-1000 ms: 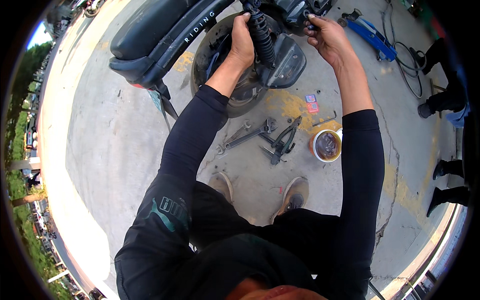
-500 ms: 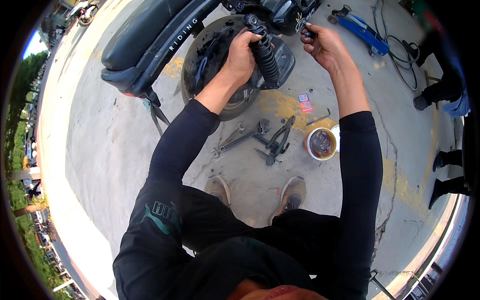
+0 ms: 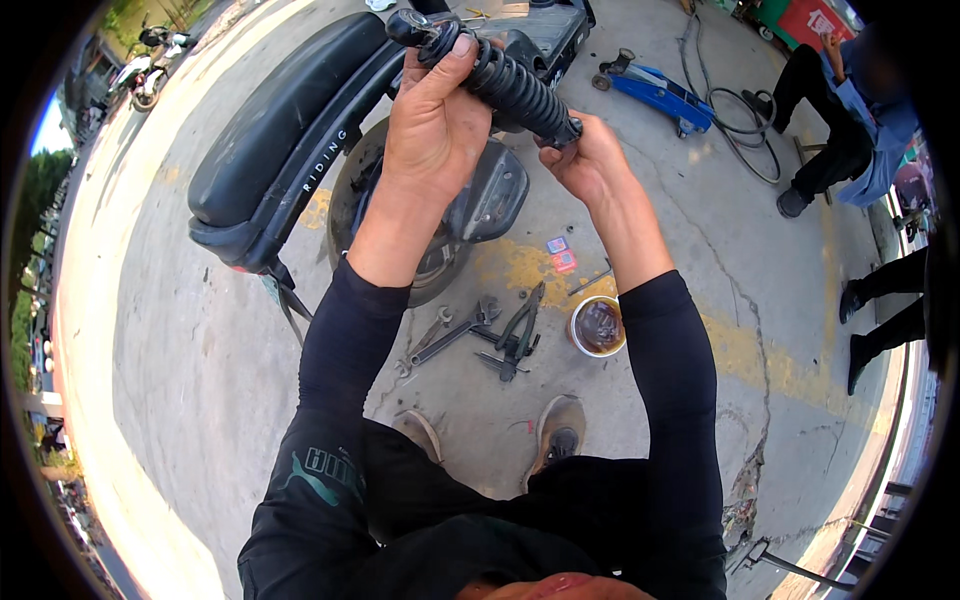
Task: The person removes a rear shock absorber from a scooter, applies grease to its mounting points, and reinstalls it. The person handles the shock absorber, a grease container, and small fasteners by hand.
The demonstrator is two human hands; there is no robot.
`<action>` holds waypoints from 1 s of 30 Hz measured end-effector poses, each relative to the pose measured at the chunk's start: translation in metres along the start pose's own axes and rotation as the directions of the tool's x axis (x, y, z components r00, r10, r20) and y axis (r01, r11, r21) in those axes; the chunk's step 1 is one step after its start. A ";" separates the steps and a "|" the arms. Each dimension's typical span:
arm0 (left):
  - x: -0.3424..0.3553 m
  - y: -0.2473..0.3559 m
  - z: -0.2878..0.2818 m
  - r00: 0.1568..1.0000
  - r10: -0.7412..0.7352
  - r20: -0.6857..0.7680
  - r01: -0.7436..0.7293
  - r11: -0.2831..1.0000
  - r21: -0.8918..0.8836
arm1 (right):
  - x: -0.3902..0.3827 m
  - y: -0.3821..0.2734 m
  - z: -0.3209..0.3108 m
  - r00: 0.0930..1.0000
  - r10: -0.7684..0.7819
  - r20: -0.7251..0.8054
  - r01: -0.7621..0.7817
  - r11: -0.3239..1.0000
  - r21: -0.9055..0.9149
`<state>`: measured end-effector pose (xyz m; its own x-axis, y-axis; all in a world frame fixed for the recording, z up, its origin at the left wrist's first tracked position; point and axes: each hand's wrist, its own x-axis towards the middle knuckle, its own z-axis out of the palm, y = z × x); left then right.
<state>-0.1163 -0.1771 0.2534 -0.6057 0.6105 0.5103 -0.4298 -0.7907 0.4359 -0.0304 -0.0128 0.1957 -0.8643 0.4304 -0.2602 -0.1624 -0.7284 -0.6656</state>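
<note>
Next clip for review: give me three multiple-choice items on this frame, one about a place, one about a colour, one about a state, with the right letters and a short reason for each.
1. Where does the small round tub sit?
A. on the scooter seat
B. on the concrete, right of the pliers
C. in the left hand

2. What colour is the floor jack?
A. blue
B. yellow
C. white

3. How is the black shock absorber held?
A. lying on the ground
B. by one hand only
C. by both hands, off the ground

Answers: 1 B, the tub stands on the floor beside the tools. 2 A, its body is blue. 3 C, the left hand wraps its upper end and the right hand has its lower end.
</note>
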 end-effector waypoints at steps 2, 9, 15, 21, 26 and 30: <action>-0.002 -0.003 -0.006 1.000 0.010 -0.025 -0.009 1.000 0.014 | -0.006 -0.002 0.011 1.000 -0.012 0.015 0.011 0.998 0.068; -0.019 -0.007 0.016 0.975 -0.186 -0.119 0.214 0.927 0.309 | -0.009 -0.033 0.008 0.987 -0.049 -0.150 0.083 0.970 0.228; -0.034 -0.002 0.009 0.828 -0.559 0.032 0.518 0.786 0.337 | -0.006 -0.058 -0.016 0.975 -0.096 -0.201 0.113 0.991 0.074; -0.048 -0.012 0.016 0.741 -0.604 0.295 0.635 0.772 -0.015 | -0.008 -0.088 -0.030 0.993 -0.067 0.101 0.063 0.997 0.035; -0.067 -0.036 0.016 0.660 -0.741 0.121 0.696 0.664 0.274 | -0.032 -0.075 0.007 0.964 -0.216 0.152 0.252 0.925 -0.285; -0.074 -0.051 0.004 0.667 -0.742 0.072 0.715 0.664 0.217 | -0.033 -0.053 0.021 0.962 -0.221 0.163 0.266 0.896 -0.356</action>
<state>-0.0467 -0.1824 0.1964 -0.0371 0.9969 0.0700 -0.5735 -0.0786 0.8154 -0.0029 0.0002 0.2545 -0.8731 0.4874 0.0110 -0.2061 -0.3484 -0.9144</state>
